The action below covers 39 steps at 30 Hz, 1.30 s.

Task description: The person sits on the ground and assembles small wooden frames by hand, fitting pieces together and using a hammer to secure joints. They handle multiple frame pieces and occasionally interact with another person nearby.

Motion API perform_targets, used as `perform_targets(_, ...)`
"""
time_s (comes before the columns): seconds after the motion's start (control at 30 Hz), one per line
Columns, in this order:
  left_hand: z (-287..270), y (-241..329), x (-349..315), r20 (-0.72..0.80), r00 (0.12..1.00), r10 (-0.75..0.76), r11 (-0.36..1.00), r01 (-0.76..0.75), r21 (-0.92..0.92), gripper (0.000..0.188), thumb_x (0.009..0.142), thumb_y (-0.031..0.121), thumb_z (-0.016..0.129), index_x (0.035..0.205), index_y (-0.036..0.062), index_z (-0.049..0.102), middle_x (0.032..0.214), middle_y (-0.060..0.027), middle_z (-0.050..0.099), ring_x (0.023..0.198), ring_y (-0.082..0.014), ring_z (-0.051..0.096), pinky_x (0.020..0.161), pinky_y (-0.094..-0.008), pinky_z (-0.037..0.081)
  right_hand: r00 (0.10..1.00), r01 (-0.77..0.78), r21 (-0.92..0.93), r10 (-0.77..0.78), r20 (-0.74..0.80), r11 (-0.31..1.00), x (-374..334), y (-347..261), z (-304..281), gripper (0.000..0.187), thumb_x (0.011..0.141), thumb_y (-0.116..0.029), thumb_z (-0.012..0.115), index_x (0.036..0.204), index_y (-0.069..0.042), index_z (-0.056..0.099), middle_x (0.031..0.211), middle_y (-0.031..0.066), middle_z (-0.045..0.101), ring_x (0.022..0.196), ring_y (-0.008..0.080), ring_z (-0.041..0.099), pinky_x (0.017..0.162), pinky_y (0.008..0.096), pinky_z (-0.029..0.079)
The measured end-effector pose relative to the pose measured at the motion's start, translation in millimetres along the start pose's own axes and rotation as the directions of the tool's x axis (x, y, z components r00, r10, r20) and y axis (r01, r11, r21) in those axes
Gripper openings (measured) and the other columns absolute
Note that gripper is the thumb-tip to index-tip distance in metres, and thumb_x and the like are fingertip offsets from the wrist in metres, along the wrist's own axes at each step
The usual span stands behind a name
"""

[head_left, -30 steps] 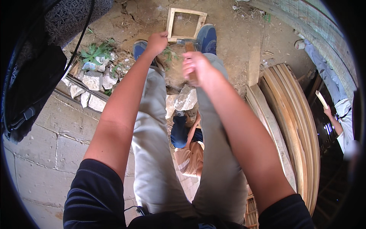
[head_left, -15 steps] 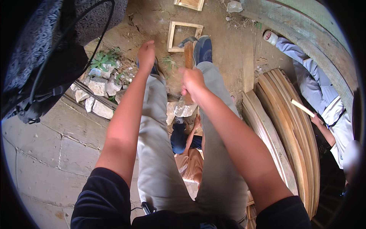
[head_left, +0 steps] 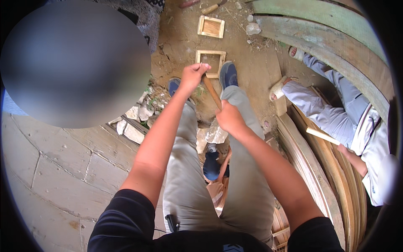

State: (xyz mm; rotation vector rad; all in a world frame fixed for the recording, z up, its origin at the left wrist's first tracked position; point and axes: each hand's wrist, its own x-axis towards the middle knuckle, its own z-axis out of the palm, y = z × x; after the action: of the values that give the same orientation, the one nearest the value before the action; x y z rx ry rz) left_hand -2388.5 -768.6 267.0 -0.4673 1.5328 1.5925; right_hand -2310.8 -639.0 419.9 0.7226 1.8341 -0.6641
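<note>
My right hand is wrapped round the lower end of a hammer's wooden handle, which slants up and left. At its upper end my left hand has its fingers pinched together; whatever they hold is too small to make out. The hammer head is hidden behind the left hand. Just beyond lies a rectangular wooden frame on the dirt, near my shoes. One of its sides is partly covered by my left hand.
Farther out lie a smaller wooden frame and a wooden-handled tool. Rubble stones border the paving at left. Curved planks are stacked at right, where a seated person holds a wooden strip. Another person shows between my legs.
My left hand has moved right to the hammer's upper end. The hammer, upright before, now slants left in my right hand. The view has shifted, and a large blurred shape covers the upper left.
</note>
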Motion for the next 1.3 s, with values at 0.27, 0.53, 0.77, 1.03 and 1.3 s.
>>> perform_targets(0.27,2.1,18.3,-7.2,-0.174,0.835,0.523,0.806,-0.417,0.421,0.029,0.097,0.025,0.065,0.108,-0.0001,0.075,0.107,-0.0117,0.075,0.102,-0.0145,0.066,0.093,-0.0277,0.048,0.948,-0.257,0.545,0.099,0.302,0.798,45.3,-6.9,7.2,0.017,0.086,-0.012,0.052,0.091,0.004,0.056,0.062,0.0152,0.056,0.045,0.027,0.054,0.044,0.0423,0.046)
perform_targets(0.53,-39.5,2.2,-47.8,-0.288,0.958,0.007,0.998,-0.024,-0.055,0.034,0.102,0.03,0.059,0.111,-0.0005,0.072,0.078,-0.0033,0.069,0.069,-0.0104,0.064,0.067,-0.025,0.051,0.973,-0.204,0.575,0.103,0.204,0.792,139.0,-43.3,-68.7,0.025,0.092,-0.015,0.045,0.079,0.004,0.054,0.055,0.0117,0.053,0.039,0.0237,0.052,0.035,0.0408,0.039)
perform_targets(0.77,-88.3,-78.8,-136.0,-0.378,0.881,-0.284,0.959,0.26,-0.113,0.043,0.105,0.038,0.05,0.093,0.0004,0.066,0.071,-0.0031,0.057,0.051,-0.0103,0.052,0.046,-0.0262,0.047,0.959,0.228,0.073,-0.211,-0.187,0.971,194.4,-148.6,-209.6,0.029,0.092,-0.011,0.048,0.111,0.01,0.055,0.07,0.0185,0.062,0.049,0.0268,0.061,0.043,0.0417,0.046)
perform_targets(1.03,-105.3,-147.9,-247.6,-0.62,0.672,-0.405,0.835,0.549,0.05,0.048,0.102,0.046,0.048,0.093,0.0009,0.062,0.08,-0.0113,0.062,0.073,-0.0235,0.059,0.07,-0.0375,0.049,0.586,0.637,-0.054,-0.528,-0.615,0.769,189.2,-288.6,-278.3,0.058,0.089,-0.016,0.055,0.142,0.003,0.043,0.119,0.0309,0.063,0.115,0.0448,0.06,0.102,0.0466,0.045)
perform_targets(1.3,-58.8,-77.3,-301.4,-0.563,0.637,-0.526,0.848,0.34,-0.407,0.026,0.095,0.026,0.035,0.081,0.0119,0.051,0.066,-0.0006,0.043,0.051,-0.0124,0.042,0.044,-0.0319,0.04,0.488,0.665,-0.369,-0.752,-0.444,0.65,188.6,-455.3,-343.7,0.056,0.086,-0.013,0.057,0.141,-0.012,0.053,0.13,0.021,0.063,0.121,0.0357,0.06,0.102,0.0439,0.047)
